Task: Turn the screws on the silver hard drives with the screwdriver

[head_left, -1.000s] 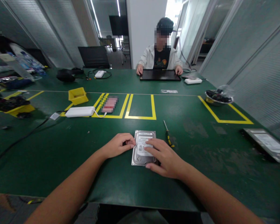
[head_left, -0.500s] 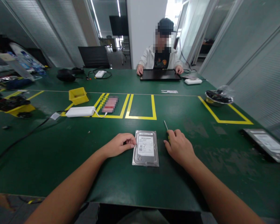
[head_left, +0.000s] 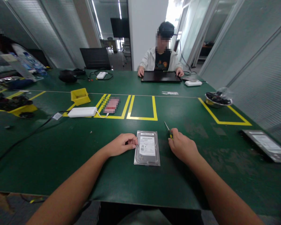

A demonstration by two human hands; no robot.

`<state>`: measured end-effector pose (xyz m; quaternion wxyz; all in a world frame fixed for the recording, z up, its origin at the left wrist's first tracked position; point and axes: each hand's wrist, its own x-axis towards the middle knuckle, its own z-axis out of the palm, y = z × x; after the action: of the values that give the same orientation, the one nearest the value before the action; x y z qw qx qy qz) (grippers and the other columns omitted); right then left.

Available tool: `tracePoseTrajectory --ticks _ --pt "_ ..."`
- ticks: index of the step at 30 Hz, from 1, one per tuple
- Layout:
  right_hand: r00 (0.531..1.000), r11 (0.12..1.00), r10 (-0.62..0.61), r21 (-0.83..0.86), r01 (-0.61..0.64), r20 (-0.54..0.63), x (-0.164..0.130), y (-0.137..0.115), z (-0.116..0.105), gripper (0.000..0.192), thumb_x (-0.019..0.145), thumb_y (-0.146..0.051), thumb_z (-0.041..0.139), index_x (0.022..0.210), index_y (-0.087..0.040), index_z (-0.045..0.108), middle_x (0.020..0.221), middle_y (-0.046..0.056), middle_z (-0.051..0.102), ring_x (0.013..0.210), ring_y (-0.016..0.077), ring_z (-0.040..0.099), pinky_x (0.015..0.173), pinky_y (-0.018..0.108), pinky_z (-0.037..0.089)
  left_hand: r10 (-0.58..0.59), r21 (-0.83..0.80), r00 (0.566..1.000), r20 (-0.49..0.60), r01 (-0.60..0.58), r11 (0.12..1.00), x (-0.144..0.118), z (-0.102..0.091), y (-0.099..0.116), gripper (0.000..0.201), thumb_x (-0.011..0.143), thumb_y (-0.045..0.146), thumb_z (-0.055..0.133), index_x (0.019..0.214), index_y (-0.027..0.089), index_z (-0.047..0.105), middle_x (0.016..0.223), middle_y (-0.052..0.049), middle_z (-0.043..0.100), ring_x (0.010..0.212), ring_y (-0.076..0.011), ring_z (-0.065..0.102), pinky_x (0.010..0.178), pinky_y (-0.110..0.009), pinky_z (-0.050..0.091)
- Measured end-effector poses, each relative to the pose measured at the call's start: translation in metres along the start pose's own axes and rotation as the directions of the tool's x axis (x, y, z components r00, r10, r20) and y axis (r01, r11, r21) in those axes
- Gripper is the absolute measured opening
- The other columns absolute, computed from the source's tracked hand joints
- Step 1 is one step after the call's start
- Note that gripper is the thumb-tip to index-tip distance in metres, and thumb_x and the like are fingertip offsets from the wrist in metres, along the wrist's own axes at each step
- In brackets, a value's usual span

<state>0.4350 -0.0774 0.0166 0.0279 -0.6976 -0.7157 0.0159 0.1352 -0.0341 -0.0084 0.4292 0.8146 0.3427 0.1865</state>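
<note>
A silver hard drive (head_left: 147, 148) with a white label lies flat on the green table in front of me. My left hand (head_left: 125, 144) is at its left edge, fingers curled and thumb and fingertips closed against the side of the drive. To the right of the drive, my right hand (head_left: 184, 145) is wrapped round a screwdriver (head_left: 170, 134) with a yellow and dark handle. Its thin metal shaft points forward and left, apart from the drive. Most of the handle is hidden in my palm.
A second hard drive (head_left: 267, 145) lies at the right. Farther back are a bowl of dark parts (head_left: 219, 98), a yellow bin (head_left: 80, 97), a white power strip (head_left: 82, 112) and a phone (head_left: 111, 105). Across the table a person holds a black panel (head_left: 161, 76).
My right hand has shifted slightly right with the screwdriver, and more of its handle shows. My left hand stays at the drive's edge. The whole view has moved a little.
</note>
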Motion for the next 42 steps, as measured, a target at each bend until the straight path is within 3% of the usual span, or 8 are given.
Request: tracePoseTrajectory --ticks 4,7,12,14,17,24,31,42 --pt "0.981 0.992 0.066 0.116 -0.045 -0.184 0.006 0.015 -0.017 0.025 0.096 -0.035 0.044 0.113 -0.017 0.051 0.097 0.012 0.068 0.081 0.0261 0.066 0.065 0.033 0.042 0.015 0.001 1.000 0.002 -0.015 1.000 -0.001 0.000 0.000 0.012 0.089 0.024 0.062 0.094 0.015 0.066 0.084 -0.001 0.063 0.073 -0.0121 0.054 0.068 -0.024 0.041" --pt "0.928 0.942 0.070 0.331 0.060 -0.366 0.009 0.025 -0.034 0.025 0.091 -0.040 0.055 0.100 -0.017 0.059 0.077 0.004 0.063 0.067 0.0191 0.059 0.063 0.030 0.041 0.017 -0.010 1.000 0.001 -0.017 1.000 -0.001 0.000 0.000 0.012 0.089 0.024 0.062 0.095 0.015 0.066 0.083 -0.001 0.063 0.073 -0.0122 0.054 0.068 -0.024 0.041" --pt "0.873 0.654 0.086 0.688 0.315 -0.481 0.003 0.013 -0.068 0.022 0.083 -0.039 0.069 0.091 -0.018 0.064 0.066 -0.003 0.055 0.056 0.0112 0.049 0.053 0.025 0.039 0.004 -0.045 1.000 0.006 -0.003 0.999 -0.001 -0.001 -0.002 0.013 0.088 0.025 0.063 0.096 0.015 0.065 0.084 -0.001 0.062 0.074 -0.0125 0.054 0.069 -0.024 0.042" --pt "0.863 0.551 0.048 0.734 0.398 -0.504 -0.001 0.000 -0.083 0.018 0.084 -0.034 0.068 0.093 -0.018 0.066 0.070 -0.002 0.059 0.058 0.0109 0.052 0.054 0.025 0.043 0.006 -0.051 1.000 0.010 -0.006 0.999 -0.001 -0.001 -0.003 0.014 0.088 0.025 0.063 0.097 0.015 0.065 0.085 -0.001 0.062 0.075 -0.0125 0.054 0.069 -0.024 0.042" --pt "0.838 0.488 -0.034 0.722 0.490 -0.545 -0.006 -0.022 -0.101 0.016 0.087 -0.029 0.065 0.099 -0.020 0.068 0.080 0.001 0.063 0.065 0.0118 0.057 0.057 0.026 0.048 0.009 -0.051 1.000 0.011 -0.009 0.999 -0.001 -0.001 -0.004 0.015 0.089 0.026 0.063 0.097 0.015 0.065 0.085 -0.001 0.062 0.074 -0.0126 0.054 0.068 -0.024 0.042" --pt "0.799 0.496 -0.260 0.634 0.593 -0.543 -0.009 -0.054 -0.117 0.017 0.090 -0.027 0.064 0.105 -0.019 0.070 0.088 0.002 0.065 0.073 0.0124 0.060 0.064 0.026 0.049 0.011 -0.063 1.000 0.001 -0.011 0.998 -0.001 -0.001 -0.003 0.013 0.088 0.026 0.063 0.094 0.015 0.065 0.081 0.000 0.060 0.073 -0.0127 0.053 0.067 -0.024 0.041" --pt "0.721 0.533 -0.517 0.486 0.693 -0.461 0.010 -0.068 -0.102 0.018 0.087 -0.026 0.066 0.102 -0.016 0.068 0.081 0.000 0.066 0.067 0.0107 0.058 0.065 0.025 0.045 -0.001 -0.078 1.000 -0.001 0.001 0.997 0.000 0.000 -0.002 0.015 0.088 0.028 0.063 0.093 0.014 0.064 0.080 -0.001 0.061 0.072 -0.0133 0.053 0.068 -0.025 0.042" --pt "0.710 0.505 -0.553 0.503 0.701 -0.435 0.028 -0.072 -0.079 0.018 0.088 -0.026 0.063 0.102 -0.015 0.068 0.084 0.001 0.068 0.071 0.0106 0.060 0.068 0.024 0.045 -0.003 -0.083 1.000 -0.014 0.001 0.997 0.001 0.000 -0.003 0.014 0.088 0.028 0.063 0.092 0.015 0.064 0.078 0.000 0.059 0.071 -0.0131 0.052 0.066 -0.024 0.040"
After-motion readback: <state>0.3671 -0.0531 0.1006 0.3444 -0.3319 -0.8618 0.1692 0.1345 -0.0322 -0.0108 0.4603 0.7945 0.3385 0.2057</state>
